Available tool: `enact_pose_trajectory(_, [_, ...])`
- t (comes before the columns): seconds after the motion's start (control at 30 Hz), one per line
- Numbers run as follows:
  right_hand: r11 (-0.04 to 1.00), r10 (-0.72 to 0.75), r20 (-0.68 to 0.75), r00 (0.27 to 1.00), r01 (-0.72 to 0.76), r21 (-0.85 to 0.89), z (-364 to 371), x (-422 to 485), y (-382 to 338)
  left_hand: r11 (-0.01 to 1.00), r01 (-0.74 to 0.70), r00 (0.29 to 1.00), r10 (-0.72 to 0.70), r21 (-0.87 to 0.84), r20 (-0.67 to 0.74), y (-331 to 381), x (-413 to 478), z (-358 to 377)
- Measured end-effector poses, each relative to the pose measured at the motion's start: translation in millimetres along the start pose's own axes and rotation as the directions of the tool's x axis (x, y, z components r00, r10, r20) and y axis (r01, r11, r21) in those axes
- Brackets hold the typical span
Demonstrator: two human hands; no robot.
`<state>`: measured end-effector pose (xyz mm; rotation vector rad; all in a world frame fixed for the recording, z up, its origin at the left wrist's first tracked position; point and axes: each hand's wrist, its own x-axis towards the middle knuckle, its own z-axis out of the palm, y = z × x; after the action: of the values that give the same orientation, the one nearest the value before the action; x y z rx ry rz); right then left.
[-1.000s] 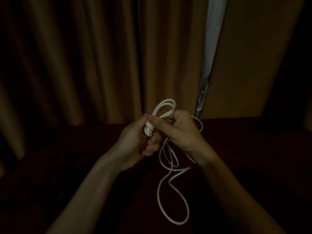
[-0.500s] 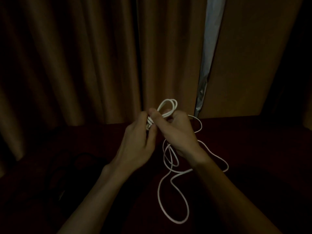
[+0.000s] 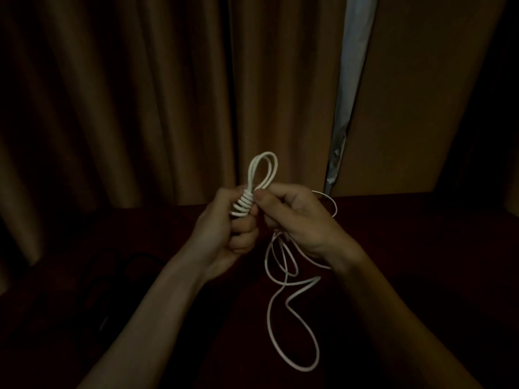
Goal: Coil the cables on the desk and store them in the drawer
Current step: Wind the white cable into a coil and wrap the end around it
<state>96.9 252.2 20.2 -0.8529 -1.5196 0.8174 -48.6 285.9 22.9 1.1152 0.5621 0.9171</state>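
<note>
Two bare hands are meeting above a dark red counter [image 3: 421, 226], both working on one white cable [image 3: 292, 327]. The left hand [image 3: 224, 234] is curling its grip closed around a bundle of the cable, where several tight turns are stacking up just beside its thumb. The right hand [image 3: 297, 217] is pinching its grip shut on the cable right next to those turns, thumb tip touching the wrapped part. A doubled loop of cable is standing up above both hands, in front of the brown curtains [image 3: 140, 94]. Below the right hand, the loose remainder is hanging and trailing in slack loops toward the near edge of the counter. At the left, dark cords [image 3: 118, 265] are lying on the counter, too dim to make out clearly.
</note>
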Motion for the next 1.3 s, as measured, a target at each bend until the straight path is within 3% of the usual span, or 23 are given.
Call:
enact_pose_trajectory(0.1, [1.000, -0.025, -0.072, 0.997, 0.025, -0.013, 4, 1, -1, 0.998, -0.023, 0.999, 0.021, 0.061, 0.032, -2, -3, 4])
enact_pose_trajectory(0.23, [0.996, 0.004, -0.152, 0.988, 0.010, 0.091, 8, 1, 1, 0.946, -0.103, 0.993, 0.115, 0.307, -0.019, -9, 9, -2])
enact_pose_trajectory(0.33, [0.995, 0.023, -0.265, 0.964, 0.003, 0.098, 9, 3, 2, 0.863, -0.255, 0.948, 0.312, 0.436, -0.063, -13, 10, -6])
enact_pose_trajectory(0.43, [0.999, 0.029, -0.376, 0.926, -0.018, 0.033, 10, 7, 7, 0.656, -0.430, 0.844, 0.536, 0.621, 0.017, -18, 7, -10])
enact_pose_trajectory(0.6, [0.998, 0.065, -0.434, 0.898, -0.052, 0.040, 12, 8, 14, 0.192, -0.539, 0.684, 0.667, 0.820, 0.294, -14, 4, -18])
enact_pose_trajectory(0.7, [0.996, 0.073, -0.440, 0.895, -0.043, 0.077, 15, 6, 12, 0.067, -0.576, 0.643, 0.653, 0.815, 0.401, -16, 7, -23])
enact_pose_trajectory(0.8, [0.995, 0.095, -0.401, 0.911, -0.081, 0.050, 17, 6, 13, 0.036, -0.522, 0.647, 0.667, 0.852, 0.369, -24, 11, -26])
enact_pose_trajectory(0.87, [0.995, 0.097, -0.323, 0.941, -0.097, 0.017, 16, 6, 12, 0.048, -0.505, 0.636, 0.695, 0.862, 0.334, -26, 11, -27])
enact_pose_trajectory(0.93, [0.996, 0.087, -0.180, 0.980, -0.089, -0.006, 12, 5, 10, 0.123, -0.483, 0.632, 0.735, 0.867, 0.247, -21, 9, -27])
enact_pose_trajectory(1.07, [0.996, 0.081, -0.008, 0.997, -0.081, 0.035, 5, 3, 9, 0.462, -0.437, 0.706, 0.707, 0.771, -0.024, -14, 9, -21])
enact_pose_trajectory(1.13, [0.996, 0.062, -0.037, 0.997, -0.060, 0.066, 4, 4, 11, 0.695, -0.418, 0.794, 0.592, 0.585, -0.136, -11, 9, -11])
enact_pose_trajectory(1.2, [0.997, 0.027, -0.085, 0.996, -0.021, 0.073, 2, 4, 13, 0.914, -0.300, 0.916, 0.356, 0.274, -0.185, -4, 8, -3])
enact_pose_trajectory(1.23, [0.997, 0.014, -0.089, 0.996, -0.006, 0.080, 2, 3, 12, 0.971, -0.198, 0.966, 0.216, 0.130, -0.143, 0, 6, 0])
enact_pose_trajectory(1.3, [0.995, -0.011, -0.064, 0.998, 0.018, 0.103, 4, 2, 11, 0.999, -0.007, 1.000, 0.008, -0.050, 0.007, 6, 2, 1])
